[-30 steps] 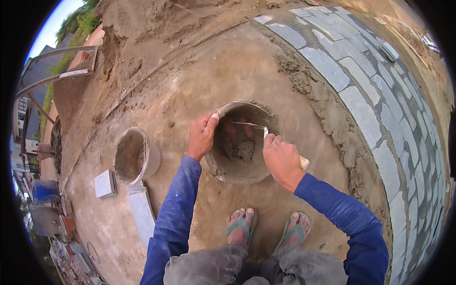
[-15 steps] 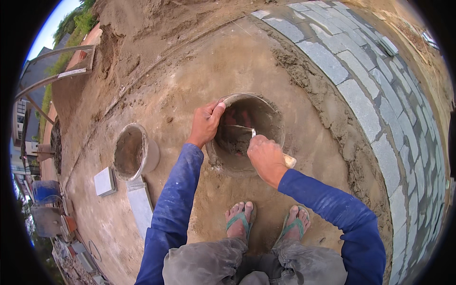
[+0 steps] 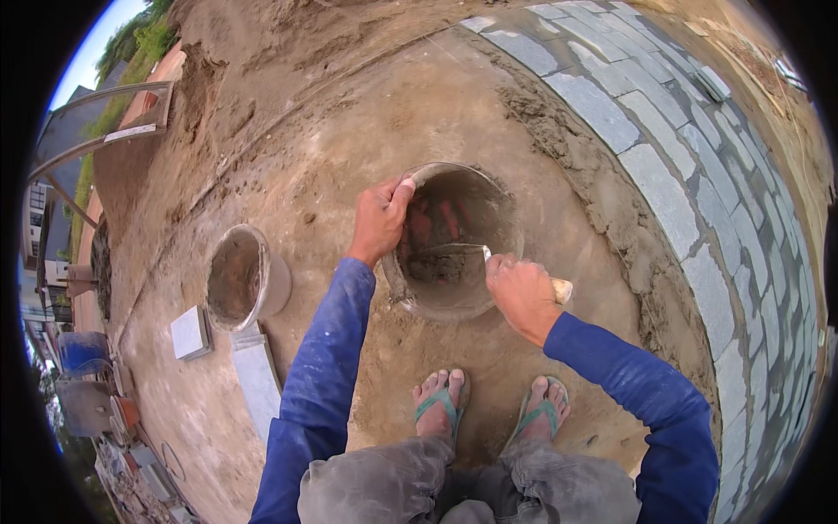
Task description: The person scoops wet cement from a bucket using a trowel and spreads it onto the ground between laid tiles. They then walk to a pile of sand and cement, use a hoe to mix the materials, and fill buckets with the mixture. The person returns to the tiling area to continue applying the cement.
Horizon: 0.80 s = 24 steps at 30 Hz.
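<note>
A mortar-smeared bucket [image 3: 404, 286] stands on the ground in front of my feet, with wet mortar [image 3: 436, 265] and reddish patches inside. My left hand [image 3: 381, 218] grips its upper left rim, thumb over the edge. Closed round the wooden handle of a trowel [image 3: 488, 254], my right hand [image 3: 524, 297] is at the bucket's right side. The trowel's blade reaches into the bucket and rests at the mortar, seen nearly edge-on. The pale handle end [image 3: 562, 290] sticks out beyond my fist.
To the left stands a second dirty bucket [image 3: 278, 286], beside a small stack of square tiles [image 3: 189, 334] and a long grey slab [image 3: 256, 375]. A ridge of mortar [image 3: 602, 205] borders grey stone paving [image 3: 661, 196] on the right. Tubs and a blue container [image 3: 85, 351] sit far left.
My right hand and the trowel have moved to the right, toward the bucket's right rim. My left hand stays on the rim, and the bucket has tilted slightly.
</note>
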### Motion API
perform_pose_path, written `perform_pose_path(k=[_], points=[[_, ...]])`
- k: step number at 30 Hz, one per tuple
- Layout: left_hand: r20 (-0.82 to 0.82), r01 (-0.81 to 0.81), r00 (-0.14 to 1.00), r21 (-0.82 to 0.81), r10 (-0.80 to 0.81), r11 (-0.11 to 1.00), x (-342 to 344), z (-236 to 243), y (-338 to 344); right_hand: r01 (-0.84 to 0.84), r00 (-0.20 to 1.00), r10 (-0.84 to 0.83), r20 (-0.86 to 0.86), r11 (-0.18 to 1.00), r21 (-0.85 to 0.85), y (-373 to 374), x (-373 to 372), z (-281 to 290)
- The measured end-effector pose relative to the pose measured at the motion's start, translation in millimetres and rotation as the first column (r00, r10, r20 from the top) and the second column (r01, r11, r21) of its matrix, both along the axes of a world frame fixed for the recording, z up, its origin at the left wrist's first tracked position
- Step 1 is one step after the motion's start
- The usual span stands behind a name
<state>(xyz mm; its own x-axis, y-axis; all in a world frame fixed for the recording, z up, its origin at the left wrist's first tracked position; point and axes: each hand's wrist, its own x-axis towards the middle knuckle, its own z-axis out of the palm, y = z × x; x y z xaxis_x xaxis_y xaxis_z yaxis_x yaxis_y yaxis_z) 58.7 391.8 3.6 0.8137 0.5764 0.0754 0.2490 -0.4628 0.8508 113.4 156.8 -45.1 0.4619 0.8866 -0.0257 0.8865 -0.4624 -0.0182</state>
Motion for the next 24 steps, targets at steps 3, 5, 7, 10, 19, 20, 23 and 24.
perform_pose_path(k=[3, 5, 7, 10, 19, 20, 23, 24], points=[[-0.124, -0.016, 0.992, 0.029, 0.019, 0.999, 11.0, 7.6, -23.0, 0.142, 0.984, -0.141, 0.114, 0.99, 0.001, 0.0, 30.7, -10.3], [-0.098, 0.011, 0.995, 0.139, 0.003, 0.99, 21.5, 4.9, -22.2, 0.19, 0.967, -0.174, 0.189, 0.979, -0.071, -1.0, 19.6, -23.7], [0.017, -0.005, 1.0, 0.058, 0.004, 0.998, 16.5, -2.6, -18.7, 0.131, 0.979, -0.098, 0.179, 0.974, -0.184, -7.9, -0.1, -18.1], [-0.006, -0.012, 1.0, 0.094, 0.013, 0.995, 14.0, 0.6, -18.1, 0.079, 0.994, -0.072, 0.081, 0.993, -0.09, -4.6, 9.6, -4.5], [-0.023, -0.014, 1.0, 0.06, 0.016, 0.998, 12.4, 2.3, -25.7, 0.144, 0.984, -0.115, 0.139, 0.965, -0.219, -10.9, -6.0, -33.0], [-0.032, -0.021, 0.999, 0.055, 0.023, 0.998, 9.3, 3.7, -24.4, 0.092, 0.996, -0.093, -0.001, 0.983, -0.161, -19.5, -7.2, -35.9], [-0.016, -0.021, 1.0, 0.122, 0.023, 0.992, 5.8, -0.4, -36.6, 0.014, 0.992, -0.013, -0.126, 1.0, 0.001, -20.1, 32.4, -6.0], [0.033, -0.017, 0.999, 0.072, 0.015, 0.997, 10.9, 2.4, -49.6, 0.074, 0.99, -0.075, -0.121, 0.997, -0.009, -21.4, 34.6, -8.9]])
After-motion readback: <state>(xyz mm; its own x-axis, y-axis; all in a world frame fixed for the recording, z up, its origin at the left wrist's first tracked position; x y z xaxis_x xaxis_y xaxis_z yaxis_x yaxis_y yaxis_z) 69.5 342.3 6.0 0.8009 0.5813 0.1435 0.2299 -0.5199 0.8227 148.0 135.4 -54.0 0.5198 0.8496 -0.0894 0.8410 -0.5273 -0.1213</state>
